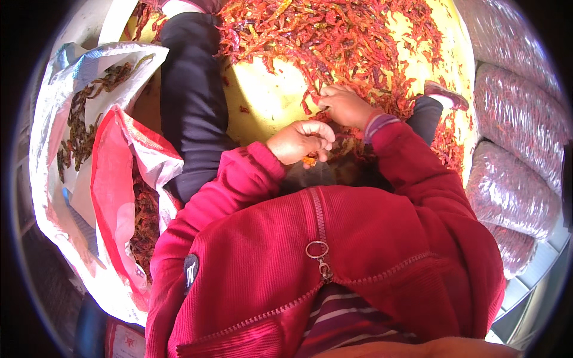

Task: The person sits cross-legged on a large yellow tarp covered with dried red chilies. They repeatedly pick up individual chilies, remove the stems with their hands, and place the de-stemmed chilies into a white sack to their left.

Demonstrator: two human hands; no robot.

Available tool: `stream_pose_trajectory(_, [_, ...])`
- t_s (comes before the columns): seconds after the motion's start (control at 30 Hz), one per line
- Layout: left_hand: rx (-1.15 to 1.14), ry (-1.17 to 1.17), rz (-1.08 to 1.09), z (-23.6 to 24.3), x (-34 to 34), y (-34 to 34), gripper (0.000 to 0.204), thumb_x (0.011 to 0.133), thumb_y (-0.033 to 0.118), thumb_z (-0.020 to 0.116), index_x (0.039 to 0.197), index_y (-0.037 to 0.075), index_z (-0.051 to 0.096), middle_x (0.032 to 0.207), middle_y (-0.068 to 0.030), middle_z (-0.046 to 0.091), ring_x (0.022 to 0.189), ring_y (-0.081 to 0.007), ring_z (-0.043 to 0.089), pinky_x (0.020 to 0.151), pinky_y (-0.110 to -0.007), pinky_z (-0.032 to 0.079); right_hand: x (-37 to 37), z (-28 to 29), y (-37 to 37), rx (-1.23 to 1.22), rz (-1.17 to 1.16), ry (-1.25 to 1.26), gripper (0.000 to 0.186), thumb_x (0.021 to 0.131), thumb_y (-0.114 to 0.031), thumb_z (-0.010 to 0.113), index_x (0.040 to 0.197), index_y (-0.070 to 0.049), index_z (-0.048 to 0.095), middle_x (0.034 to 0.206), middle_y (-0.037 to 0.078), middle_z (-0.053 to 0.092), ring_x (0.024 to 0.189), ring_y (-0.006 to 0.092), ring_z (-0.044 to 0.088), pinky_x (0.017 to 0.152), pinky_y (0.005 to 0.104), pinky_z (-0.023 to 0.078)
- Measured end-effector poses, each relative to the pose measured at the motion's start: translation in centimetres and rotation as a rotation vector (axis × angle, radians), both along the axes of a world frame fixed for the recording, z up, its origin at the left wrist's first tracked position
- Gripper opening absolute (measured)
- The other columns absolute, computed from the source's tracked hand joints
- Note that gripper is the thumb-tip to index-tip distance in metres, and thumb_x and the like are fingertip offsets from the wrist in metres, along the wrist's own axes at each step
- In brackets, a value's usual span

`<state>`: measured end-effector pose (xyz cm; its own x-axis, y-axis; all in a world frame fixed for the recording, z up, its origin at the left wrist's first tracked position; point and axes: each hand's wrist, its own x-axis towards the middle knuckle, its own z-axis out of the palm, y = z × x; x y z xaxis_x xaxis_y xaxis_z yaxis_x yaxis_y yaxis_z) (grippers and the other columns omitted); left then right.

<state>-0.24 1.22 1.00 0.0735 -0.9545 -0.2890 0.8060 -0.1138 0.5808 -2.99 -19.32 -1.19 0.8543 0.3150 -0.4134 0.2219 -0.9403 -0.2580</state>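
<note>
A broad heap of dried red chillies (334, 36) lies spread over a yellow sheet (268, 89) in front of me. My left hand (298, 142) is closed, its fingers curled, and an orange-yellow dried chilli (309, 161) shows beneath them. To its right and a little farther off, my right hand (347, 107) bends its fingers down at the near edge of the heap. Loose red chillies lie beside those fingertips; what they pinch, if anything, is hidden. The two hands are close together but apart.
On the left stands a white woven sack (51, 203) holding dull brownish chillies. A red-and-white sack (110, 179) with dark red chillies leans against it. Several filled clear plastic bags (519, 101) are stacked at the right. My legs (194, 89) stretch out on both sides of the hands.
</note>
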Motion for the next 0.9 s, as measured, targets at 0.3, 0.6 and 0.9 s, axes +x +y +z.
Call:
stream_pose_trajectory(0.3, [-0.036,0.037,0.009,-1.0,0.0,0.0,0.009,0.079,0.006,0.046,0.086,0.006,0.052,0.066,0.0014,0.047,0.053,-0.0052,0.045,0.043,-0.017,0.034,7.6,-2.3,1.9,0.815,-0.977,0.083,0.016,0.078,-0.016,0.048,0.088,-0.004,0.048,0.063,0.005,0.051,0.045,0.0135,0.047,0.042,0.0270,0.039])
stream_pose_trajectory(0.6, [-0.030,-0.016,0.041,-1.3,0.0,0.0,0.010,0.078,0.006,0.047,0.087,0.005,0.052,0.064,0.0025,0.045,0.053,-0.0056,0.041,0.049,-0.019,0.034,9.6,-4.6,3.3,1.489,-1.343,0.211,0.011,0.077,-0.014,0.050,0.081,-0.009,0.041,0.059,0.002,0.043,0.043,0.0116,0.042,0.034,0.0246,0.032])
stream_pose_trajectory(0.9, [0.057,-0.047,0.046,-1.9,-0.1,-0.5,0.010,0.079,0.006,0.047,0.087,0.006,0.052,0.061,0.0033,0.045,0.051,-0.0053,0.043,0.047,-0.018,0.034,5.9,-2.3,1.7,1.257,-1.214,0.285,0.015,0.080,-0.015,0.044,0.093,-0.008,0.046,0.058,-0.002,0.042,0.045,0.0061,0.039,0.035,0.0190,0.028])
